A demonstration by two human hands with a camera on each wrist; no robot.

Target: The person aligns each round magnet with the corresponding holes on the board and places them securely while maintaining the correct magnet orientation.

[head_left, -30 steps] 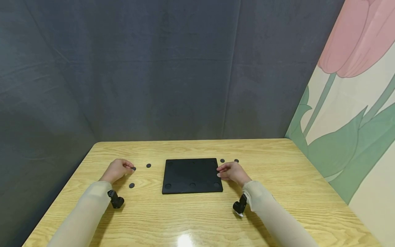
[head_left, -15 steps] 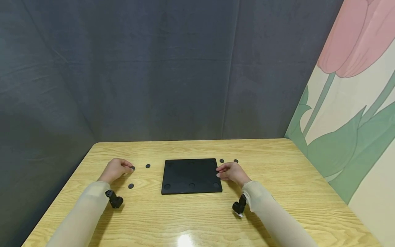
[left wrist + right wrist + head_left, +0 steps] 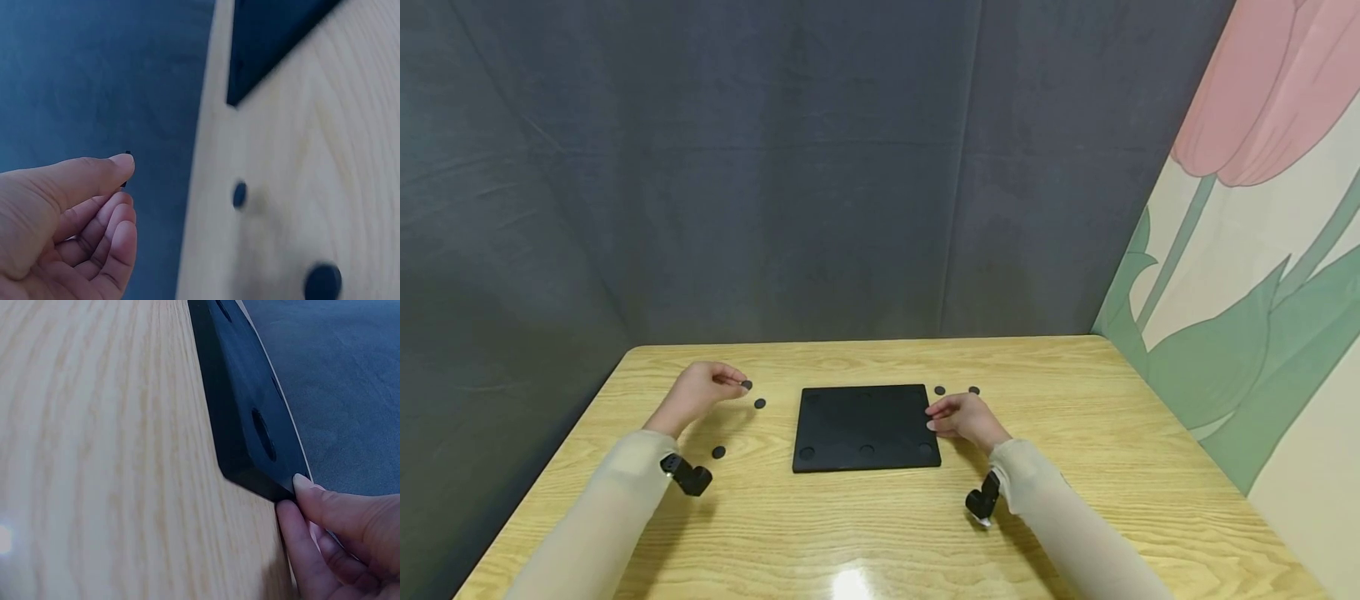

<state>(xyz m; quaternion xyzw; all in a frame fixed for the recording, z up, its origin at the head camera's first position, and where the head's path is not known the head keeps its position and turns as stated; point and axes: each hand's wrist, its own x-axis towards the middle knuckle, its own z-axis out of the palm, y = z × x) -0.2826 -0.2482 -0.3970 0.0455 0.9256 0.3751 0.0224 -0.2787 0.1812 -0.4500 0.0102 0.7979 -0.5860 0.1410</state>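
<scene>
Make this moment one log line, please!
left grip: pinches black disc above table | right grip: holds black board by right edge | loose discs: four visible

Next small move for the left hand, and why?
Probably carry the small, thin black disc rightward toward a round recess in the flat black rectangular plate: the bare left hand pinches the disc above the light wooden table, and the bare right hand pinches the plate's edge.

Worktop (image 3: pixel 760 525), light wood grain. On it: black board (image 3: pixel 865 425); two left discs (image 3: pixel 718 452); two right discs (image 3: pixel 940 390) near its far corner.
</scene>
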